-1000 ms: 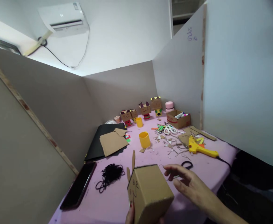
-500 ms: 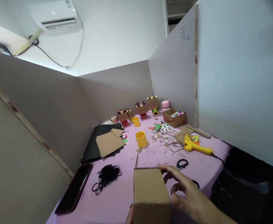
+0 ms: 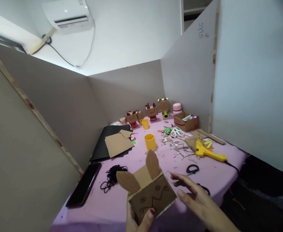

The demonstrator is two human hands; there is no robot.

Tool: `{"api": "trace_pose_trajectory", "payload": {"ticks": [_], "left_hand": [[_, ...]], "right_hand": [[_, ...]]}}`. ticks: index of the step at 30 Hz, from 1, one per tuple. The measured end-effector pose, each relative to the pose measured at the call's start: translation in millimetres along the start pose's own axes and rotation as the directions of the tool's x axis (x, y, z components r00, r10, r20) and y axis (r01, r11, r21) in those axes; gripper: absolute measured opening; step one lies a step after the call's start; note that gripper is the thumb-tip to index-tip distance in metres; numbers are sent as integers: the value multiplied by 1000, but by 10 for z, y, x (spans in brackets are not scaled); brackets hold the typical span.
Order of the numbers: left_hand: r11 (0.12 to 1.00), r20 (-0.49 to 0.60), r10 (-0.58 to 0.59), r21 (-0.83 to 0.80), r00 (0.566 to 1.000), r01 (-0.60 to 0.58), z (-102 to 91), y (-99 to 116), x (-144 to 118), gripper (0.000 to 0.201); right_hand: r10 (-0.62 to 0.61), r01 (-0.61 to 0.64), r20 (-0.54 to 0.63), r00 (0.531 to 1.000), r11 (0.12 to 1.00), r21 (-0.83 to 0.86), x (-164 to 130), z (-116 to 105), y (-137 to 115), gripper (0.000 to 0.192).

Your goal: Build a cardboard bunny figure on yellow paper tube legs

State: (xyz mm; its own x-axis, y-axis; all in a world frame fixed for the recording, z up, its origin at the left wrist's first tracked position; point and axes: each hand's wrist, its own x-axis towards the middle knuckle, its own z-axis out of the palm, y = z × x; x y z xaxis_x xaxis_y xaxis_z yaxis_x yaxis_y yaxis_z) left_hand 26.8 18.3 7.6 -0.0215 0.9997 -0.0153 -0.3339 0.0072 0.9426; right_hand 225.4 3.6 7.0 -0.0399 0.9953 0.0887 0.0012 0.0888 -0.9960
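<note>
Left thumb [image 3: 150,213], red nail, pressed on the lower front of the box [image 3: 153,196]; the left hand [image 3: 138,220] gripped it from below at the bottom edge of view, its other fingers hidden behind the cardboard. The box was held up over the near edge of the table [image 3: 122,206], tilted, its drawn face toward the camera, two cardboard ears [image 3: 141,172] sticking up from its top. The right hand [image 3: 194,199] was spread, fingers loose and apart, holding nothing; its fingertips [image 3: 174,176] were just beside the box's right top corner, contact unclear.

Just past the right hand lay black scissors [image 3: 192,169]. Left of the box lay a tangle of black string [image 3: 112,175], and further left a phone [image 3: 84,188]. Mid-table stood a yellow cup [image 3: 150,141], with cardboard sheets [image 3: 118,145] on black paper [image 3: 102,148] to its left and scraps [image 3: 177,149] to its right. A yellow glue gun [image 3: 208,152] lay near the right edge. White scissors [image 3: 176,132], a carton of markers [image 3: 186,121] and a row of small box figures [image 3: 151,112] sat by the far wall.
</note>
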Motion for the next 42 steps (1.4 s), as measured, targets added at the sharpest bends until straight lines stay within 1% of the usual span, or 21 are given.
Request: {"api": "trace_pose_trajectory", "payload": {"ticks": [1,2,3,5,7,9,11,12,15,17,18,20,23,25,27,28,30,33,34,38,42], "left_hand": [[994,-2,81,77,997,-80,-16,14,62,101],[983,21,120,134,993,-122,-42,25,135,102],[977,62,119,168,991,-128,-78,29,216,102],[975,196,61,198,979,-100,-177,14,381,102],[959,347,0,264,938,-98,-290,-16,510,104],[928,432,-78,360,899,-92,-388,-32,576,104],[884,447,-146,459,882,-87,-458,-17,586,101],[864,450,-152,493,880,-103,-488,0,580,101],[803,481,-99,556,871,-215,-577,71,564,108],[790,498,-100,566,862,-235,-634,116,570,112],[797,497,-121,565,859,-215,-655,136,576,114],[841,504,-164,521,848,-148,-668,173,589,120],[903,538,-201,425,818,-58,-624,208,601,132],[930,588,-190,364,786,-47,-582,207,610,127],[949,633,-152,309,759,-68,-550,190,623,115],[955,645,-131,286,753,-79,-539,180,632,110],[960,626,-110,267,772,-79,-521,168,651,106],[959,567,-110,275,816,-62,-497,170,681,111],[956,558,-108,285,822,-67,-493,169,692,113],[943,582,-79,307,809,-129,-515,144,740,112],[946,604,-105,306,790,-107,-564,153,778,117]], "right_hand": [[2,-3,-37,999,1000,-19,14,5,22,60],[8,-11,-62,998,999,-36,27,11,40,60],[12,-16,-81,997,999,-49,40,19,54,60],[15,-21,-79,997,997,-80,61,32,69,59],[19,-23,-33,999,992,-123,73,42,72,56],[17,-15,11,1000,987,-161,76,47,67,55],[22,-13,43,999,982,-186,79,49,62,54],[19,-9,49,999,981,-196,84,49,61,54],[-2,17,59,998,970,-242,135,44,72,57],[-16,33,65,998,962,-272,200,38,85,67],[-18,38,73,997,959,-281,239,37,90,74],[-19,46,98,995,957,-288,322,39,93,87],[-15,54,143,990,960,-275,434,59,90,102],[-21,66,176,984,966,-249,487,75,90,108],[-38,83,211,977,974,-211,518,85,89,108],[-46,90,225,973,978,-190,525,87,85,107],[-55,94,230,972,983,-160,533,86,67,105],[-57,89,227,972,987,-134,551,83,37,104],[-57,88,232,971,988,-125,563,83,33,102],[-64,91,254,965,991,-96,622,82,65,96],[-61,88,276,959,993,-85,657,67,101,99]]}}
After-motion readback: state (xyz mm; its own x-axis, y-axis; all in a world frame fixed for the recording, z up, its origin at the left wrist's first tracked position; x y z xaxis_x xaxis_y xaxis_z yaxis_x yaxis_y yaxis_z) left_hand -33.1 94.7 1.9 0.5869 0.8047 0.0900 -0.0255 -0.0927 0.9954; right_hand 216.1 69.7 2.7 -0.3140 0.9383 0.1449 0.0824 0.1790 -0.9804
